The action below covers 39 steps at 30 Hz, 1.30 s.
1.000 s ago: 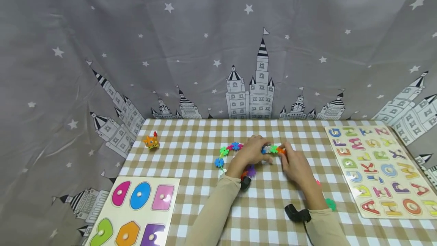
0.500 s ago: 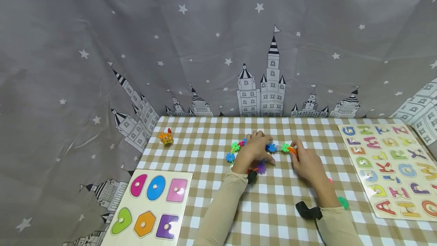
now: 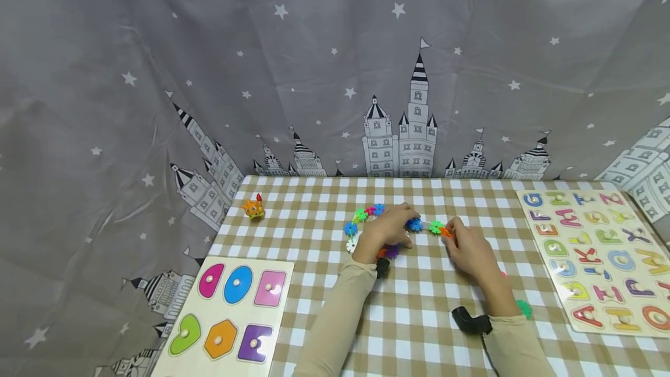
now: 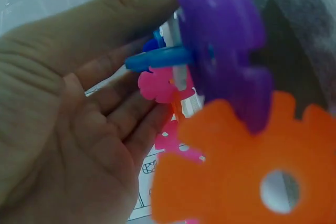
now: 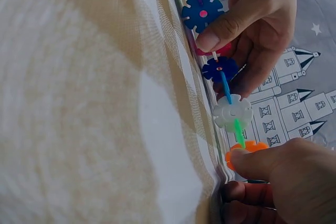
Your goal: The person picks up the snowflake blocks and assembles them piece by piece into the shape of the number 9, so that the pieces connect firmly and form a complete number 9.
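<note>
A loop-shaped chain of colored interlocking snowflake discs [image 3: 361, 214] lies on the checkered cloth. My left hand [image 3: 387, 227] is over its middle, hiding several discs. In the right wrist view, that hand's thumb and fingers grip the chain at a red disc [image 5: 220, 50], between a blue disc [image 5: 199, 12] and a dark blue disc [image 5: 216, 71]. My right hand [image 3: 471, 252] pinches the orange disc [image 5: 257, 146] at the right end, beside a green disc [image 3: 436, 227]. Close to the left wrist camera are a purple disc [image 4: 226, 51] and an orange disc [image 4: 226, 140].
A shape puzzle board [image 3: 282, 307] lies front left and an alphabet board [image 3: 567, 301] at right. An orange toy figure [image 3: 253, 208] stands back left. A loose green disc [image 3: 524, 309] lies by my right forearm. A grey castle-print curtain [image 3: 314, 74] rises behind the table.
The head view has shifted, moving everything rightward in frame. The chain's left part has moved slightly back, uncovering a white disc, and my left thumb has drawn in. My right hand still pinches the orange disc.
</note>
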Tool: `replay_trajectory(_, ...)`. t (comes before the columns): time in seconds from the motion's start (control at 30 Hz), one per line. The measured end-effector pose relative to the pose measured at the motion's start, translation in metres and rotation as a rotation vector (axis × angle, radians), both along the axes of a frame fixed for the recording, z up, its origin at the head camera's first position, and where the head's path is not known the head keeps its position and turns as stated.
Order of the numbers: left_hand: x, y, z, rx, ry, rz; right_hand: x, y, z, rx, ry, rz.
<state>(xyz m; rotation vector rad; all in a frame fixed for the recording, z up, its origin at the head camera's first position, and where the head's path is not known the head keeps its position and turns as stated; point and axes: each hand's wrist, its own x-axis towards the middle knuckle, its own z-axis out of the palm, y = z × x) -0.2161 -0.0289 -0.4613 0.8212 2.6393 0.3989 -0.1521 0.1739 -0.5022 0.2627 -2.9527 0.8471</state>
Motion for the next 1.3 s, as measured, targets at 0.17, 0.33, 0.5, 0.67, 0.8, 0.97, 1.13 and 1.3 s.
replay_trajectory(0.17,0.001,-0.005,0.0,-0.017,0.043,0.001,0.001,-0.003,-0.001,-0.025,-0.022,-0.001)
replay_trajectory(0.33,0.001,-0.007,0.004,-0.02,0.159,0.118,-0.002,0.0,0.004,-0.031,-0.04,-0.016)
replay_trajectory(0.5,0.006,-0.007,0.007,0.013,0.142,0.215,-0.005,0.004,0.008,-0.037,-0.047,-0.022)
replay_trajectory(0.67,0.011,-0.012,0.002,0.022,0.086,0.227,-0.004,0.003,0.004,-0.048,-0.043,-0.021)
replay_trajectory(0.8,0.013,-0.016,0.0,0.034,0.068,0.211,-0.002,0.0,0.001,-0.056,-0.04,-0.029)
replay_trajectory(0.97,0.011,-0.016,-0.001,0.037,0.056,0.188,-0.001,0.0,0.0,-0.061,-0.036,-0.033)
replay_trajectory(1.13,0.01,-0.016,-0.002,0.066,0.059,0.189,0.001,0.004,0.006,-0.08,-0.023,-0.006)
replay_trajectory(1.3,0.01,-0.018,-0.004,0.09,0.067,0.199,0.009,0.024,0.024,-0.151,0.056,0.031)
